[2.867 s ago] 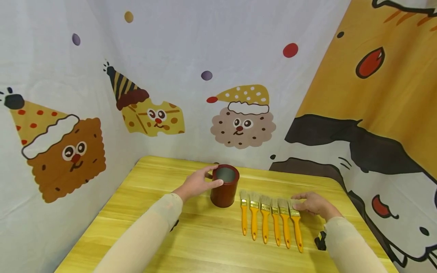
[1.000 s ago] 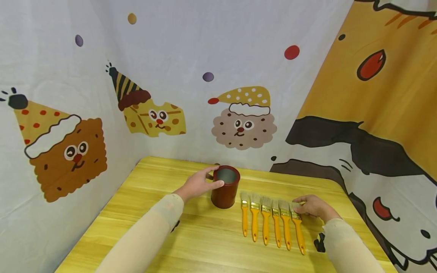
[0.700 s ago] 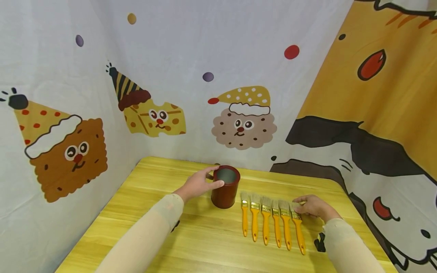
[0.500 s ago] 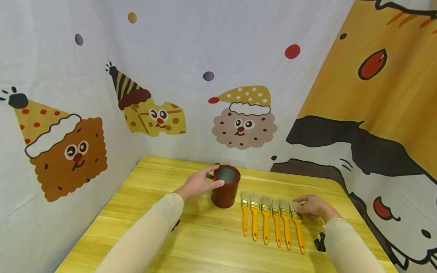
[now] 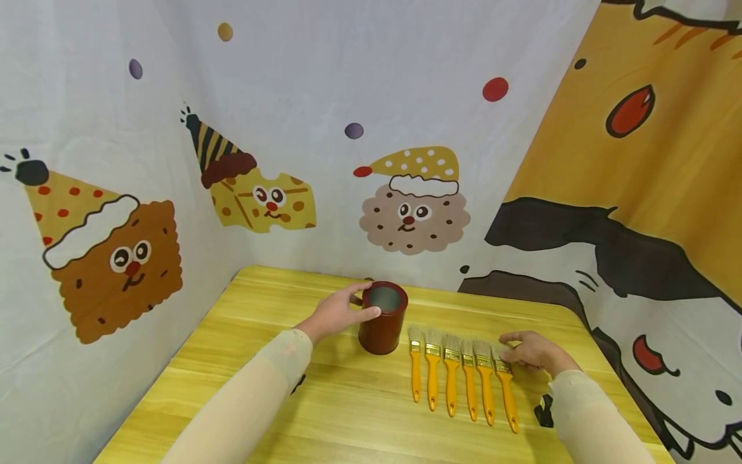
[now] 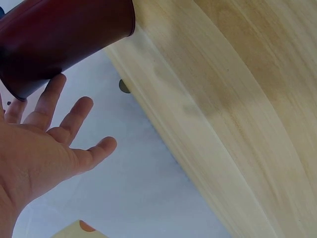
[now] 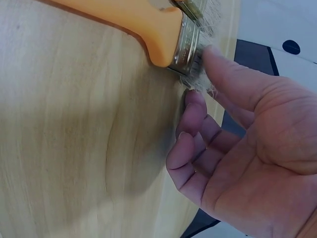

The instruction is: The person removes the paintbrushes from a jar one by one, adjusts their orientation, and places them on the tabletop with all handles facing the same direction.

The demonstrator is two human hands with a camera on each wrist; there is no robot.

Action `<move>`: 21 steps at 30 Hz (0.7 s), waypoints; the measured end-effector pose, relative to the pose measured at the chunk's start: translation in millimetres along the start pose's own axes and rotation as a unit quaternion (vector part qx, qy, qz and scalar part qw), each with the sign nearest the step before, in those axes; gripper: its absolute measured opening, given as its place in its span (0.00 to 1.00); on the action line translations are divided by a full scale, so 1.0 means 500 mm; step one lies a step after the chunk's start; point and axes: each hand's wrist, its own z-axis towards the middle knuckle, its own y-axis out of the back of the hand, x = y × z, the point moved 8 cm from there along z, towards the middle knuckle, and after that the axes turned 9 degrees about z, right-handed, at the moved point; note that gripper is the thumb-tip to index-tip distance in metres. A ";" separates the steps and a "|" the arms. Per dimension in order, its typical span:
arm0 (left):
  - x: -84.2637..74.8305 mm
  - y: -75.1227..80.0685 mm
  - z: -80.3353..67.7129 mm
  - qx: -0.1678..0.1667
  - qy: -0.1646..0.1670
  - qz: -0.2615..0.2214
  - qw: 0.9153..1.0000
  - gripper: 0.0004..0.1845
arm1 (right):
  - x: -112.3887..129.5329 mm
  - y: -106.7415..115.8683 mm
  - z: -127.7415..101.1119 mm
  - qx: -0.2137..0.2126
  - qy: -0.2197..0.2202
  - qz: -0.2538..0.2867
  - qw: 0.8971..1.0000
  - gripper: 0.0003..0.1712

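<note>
Little is changed since the earlier frames: only the right hand is shifted slightly at the bristles of the rightmost brush, where it was already resting. Its fingers are loosely curled, the thumb laid on the bristles just past the metal band (no full grip is seen). Six brushes are laid side by side on the table, handles toward the person. The cup is stood upright just left of them. It is touched by the left hand, fingers spread and nearly straight against its side, thumb by the rim.
</note>
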 end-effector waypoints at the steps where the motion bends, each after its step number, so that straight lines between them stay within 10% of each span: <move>1: 0.000 0.000 0.001 -0.002 0.000 0.003 1.000 0.41 | -0.002 0.001 0.001 0.002 0.000 0.002 1.000 0.39; 21: 0.014 0.012 -0.001 -0.041 0.002 0.016 0.999 0.41 | -0.019 0.042 -0.005 -0.031 0.010 0.006 0.999 0.48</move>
